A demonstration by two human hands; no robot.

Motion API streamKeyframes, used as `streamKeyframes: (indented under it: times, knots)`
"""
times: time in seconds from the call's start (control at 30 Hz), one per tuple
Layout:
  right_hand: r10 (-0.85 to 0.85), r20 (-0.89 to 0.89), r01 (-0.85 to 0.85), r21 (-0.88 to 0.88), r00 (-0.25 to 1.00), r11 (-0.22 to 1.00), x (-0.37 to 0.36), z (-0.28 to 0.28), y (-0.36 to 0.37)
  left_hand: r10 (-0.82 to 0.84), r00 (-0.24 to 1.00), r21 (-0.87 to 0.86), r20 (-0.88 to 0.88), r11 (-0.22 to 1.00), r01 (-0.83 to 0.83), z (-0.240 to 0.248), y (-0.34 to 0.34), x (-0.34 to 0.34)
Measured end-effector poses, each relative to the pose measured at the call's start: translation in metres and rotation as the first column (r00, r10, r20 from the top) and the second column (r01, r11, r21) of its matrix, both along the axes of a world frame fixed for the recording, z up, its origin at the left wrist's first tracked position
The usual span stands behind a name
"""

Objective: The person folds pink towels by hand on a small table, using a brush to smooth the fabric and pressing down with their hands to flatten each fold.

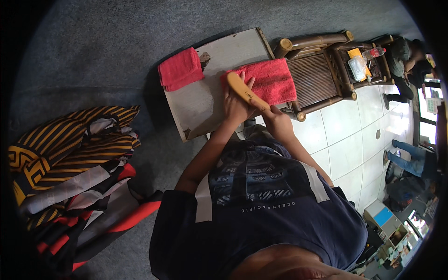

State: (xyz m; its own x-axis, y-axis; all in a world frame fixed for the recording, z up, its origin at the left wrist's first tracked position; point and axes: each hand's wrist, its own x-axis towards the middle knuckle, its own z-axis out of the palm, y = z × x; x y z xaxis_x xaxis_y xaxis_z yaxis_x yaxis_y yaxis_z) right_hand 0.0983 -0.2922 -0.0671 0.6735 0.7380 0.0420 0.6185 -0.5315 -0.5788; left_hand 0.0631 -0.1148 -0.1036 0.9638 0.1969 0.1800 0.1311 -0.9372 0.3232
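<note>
My right hand (pixel 278 123) is closed around the narrow end of a curved, light wooden brush (pixel 242 88). The brush's underside is hidden, so I cannot see any bristles. Beneath its broad end lies a folded red towel (pixel 275 81) on a worn, pale tabletop (pixel 205 105). My left hand (pixel 237 106) rests on the towel's left edge with fingers stretched out and apart, partly covered by the brush. A second folded red towel (pixel 181 69) sits at the table's far left corner, apart from both hands.
Bamboo chairs (pixel 312 74) stand right of the table; one holds a bottle (pixel 373 52) and a plastic-wrapped packet (pixel 357 68). Striped cloth (pixel 74 149) hangs or lies at left. Other people (pixel 406 60) are at the far right, over white floor tiles (pixel 345 135).
</note>
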Motion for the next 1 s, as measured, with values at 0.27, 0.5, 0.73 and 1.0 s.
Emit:
streamKeyframes:
  times: [0.27, 0.5, 0.73, 1.0]
  knots:
    - [-0.289, -0.126, 0.293, 0.02, 0.949, 0.956, 0.045, -0.003, -0.044, -0.008, 0.997, -0.042, 0.079, 0.999, 0.011, -0.003, 0.003, -0.006]
    - [-0.448, -0.054, 0.448, -0.007, 0.892, 0.894, 0.057, 0.013, -0.057, -0.035, 0.997, -0.041, 0.065, 0.998, 0.038, 0.0, 0.006, -0.008]
    - [-0.14, -0.172, 0.159, 0.102, 0.975, 0.982, 0.009, 0.024, -0.015, -0.022, 0.998, -0.01, 0.052, 1.0, 0.023, -0.004, 0.011, -0.015]
    - [-0.128, -0.194, 0.155, 0.128, 0.973, 0.98, 0.035, 0.012, -0.025, 0.09, 0.994, -0.055, 0.058, 0.995, -0.087, 0.0, 0.024, -0.044]
